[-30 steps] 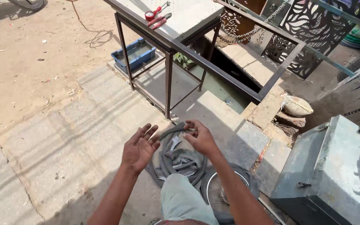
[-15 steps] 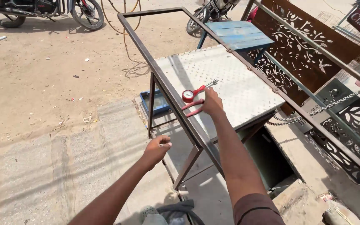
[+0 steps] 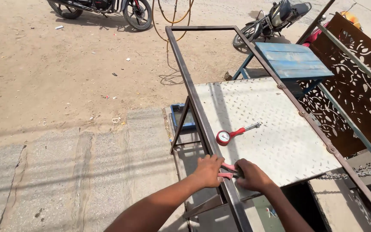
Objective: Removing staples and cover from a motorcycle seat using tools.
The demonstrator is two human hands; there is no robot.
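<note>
A red-handled hand tool (image 3: 227,171), pliers or cutters by the look of the two pink-red grips, lies at the near edge of the checker-plate tabletop (image 3: 271,129), just beside the dark steel frame bar (image 3: 202,124). The left hand (image 3: 208,170) is curled over the handles from the bar's side; the right hand (image 3: 252,175) is closed over the tool's far end, hiding its head. A little further up the plate rests a red tyre pressure gauge (image 3: 228,135), its dial facing up. Beyond the table stand a blue bench (image 3: 293,60) and a laser-cut rusty metal screen (image 3: 348,86). A blue tray (image 3: 181,116) sits on the pavement below. Motorcycles (image 3: 108,6) are parked on the sandy ground.
</note>
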